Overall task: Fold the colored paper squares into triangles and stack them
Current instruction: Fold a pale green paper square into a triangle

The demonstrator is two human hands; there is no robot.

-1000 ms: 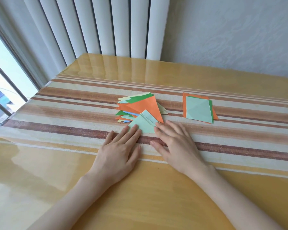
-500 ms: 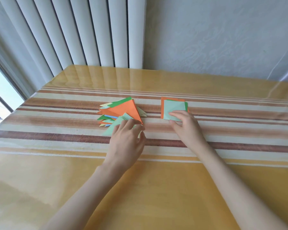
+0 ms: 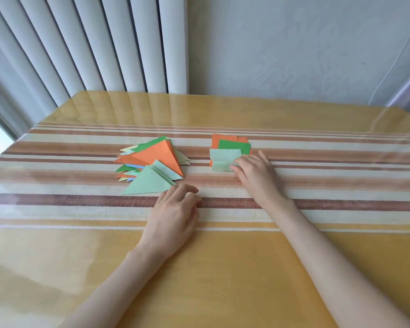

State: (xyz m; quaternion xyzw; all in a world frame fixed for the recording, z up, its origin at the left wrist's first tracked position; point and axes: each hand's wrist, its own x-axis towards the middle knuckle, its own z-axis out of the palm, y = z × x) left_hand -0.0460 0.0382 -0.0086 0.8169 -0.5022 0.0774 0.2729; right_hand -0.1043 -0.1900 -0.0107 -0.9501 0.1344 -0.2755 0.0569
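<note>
View from a head-worn camera, looking down at a glossy yellow table point(image 3: 223, 268) with a striped cloth point(image 3: 57, 202) in cream and brown bands running across it. Two bare forearms reach in from the bottom edge.

On the left of the cloth lies a loose pile of folded triangles point(image 3: 133, 162), fanned out rather than squared up. A large orange triangle point(image 3: 156, 155) sits on top, and edges of green, blue and pale yellow paper poke out beneath it. A pale green triangle point(image 3: 149, 183) lies at the near edge of the pile, overlapping it.

To the right, well apart from the pile, is a small stack of unfolded squares: an orange square point(image 3: 223, 139) at the bottom, a green square point(image 3: 234, 147) above it, and a pale green square point(image 3: 224, 157) on top (this one sits shifted toward the person and looks slightly buckled across its middle).

The left hand point(image 3: 175, 214) rests on the cloth just beside the near right corner of the pale green triangle, fingers loosely curled and holding nothing. The right hand point(image 3: 256, 178) has its fingertips point(image 3: 236, 165) on the near right corner of the pale green square; whether the thumb pinches the paper from below cannot be told. The hands are apart.

Behind the table are white vertical blinds point(image 3: 104, 43) and a pale textured wall point(image 3: 294, 43).
</note>
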